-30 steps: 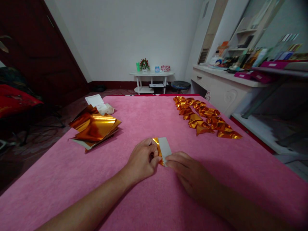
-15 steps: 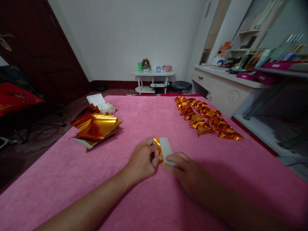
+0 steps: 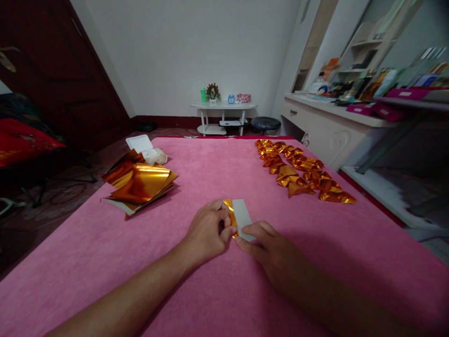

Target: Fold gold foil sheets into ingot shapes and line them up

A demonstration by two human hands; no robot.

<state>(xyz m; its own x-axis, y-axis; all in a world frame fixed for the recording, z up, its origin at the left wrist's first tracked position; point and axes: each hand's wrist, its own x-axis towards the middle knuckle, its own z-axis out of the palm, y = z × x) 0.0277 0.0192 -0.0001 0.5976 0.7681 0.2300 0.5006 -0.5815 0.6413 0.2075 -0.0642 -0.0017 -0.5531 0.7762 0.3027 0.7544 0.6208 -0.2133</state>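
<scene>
By the curled left hand (image 3: 210, 228), the gold side of a foil paper (image 3: 242, 213) was held midway across the pink cloth (image 3: 210, 168); its pale strip was pinched by the nearly closed right hand (image 3: 268, 241). For crisp folding, edges were best aligned before pressing.

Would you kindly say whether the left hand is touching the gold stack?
Apart: the head view shows pink cloth between the left hand and the gold stack.
</scene>
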